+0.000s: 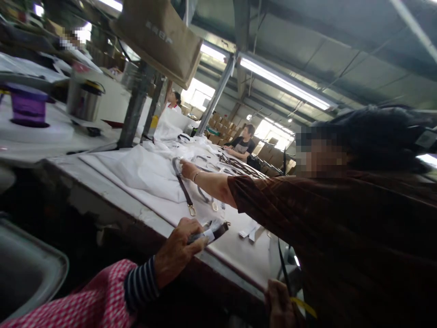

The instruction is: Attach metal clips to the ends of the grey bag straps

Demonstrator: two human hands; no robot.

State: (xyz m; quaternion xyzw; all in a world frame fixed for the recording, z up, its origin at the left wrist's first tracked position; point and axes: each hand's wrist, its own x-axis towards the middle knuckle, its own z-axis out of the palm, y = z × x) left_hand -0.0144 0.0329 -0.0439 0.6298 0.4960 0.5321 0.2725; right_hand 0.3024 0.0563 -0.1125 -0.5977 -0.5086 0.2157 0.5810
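The left hand [175,255] is closed around a bundled strap [208,232] by the bench [232,259] edge; the right hand [280,304] seems to grip a thin black strap [284,269] with a yellow tag [303,307].

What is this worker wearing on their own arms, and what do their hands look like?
The left hand is bare, with a dark-and-white striped cuff under a loose pink-and-white checked sleeve. The right hand is also bare; its sleeve is out of view.

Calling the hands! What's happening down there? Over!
Left hand: holding wrapped dark strap. Right hand: on thin black strap, yellow strip. Co-worker's forearm reaching across table.
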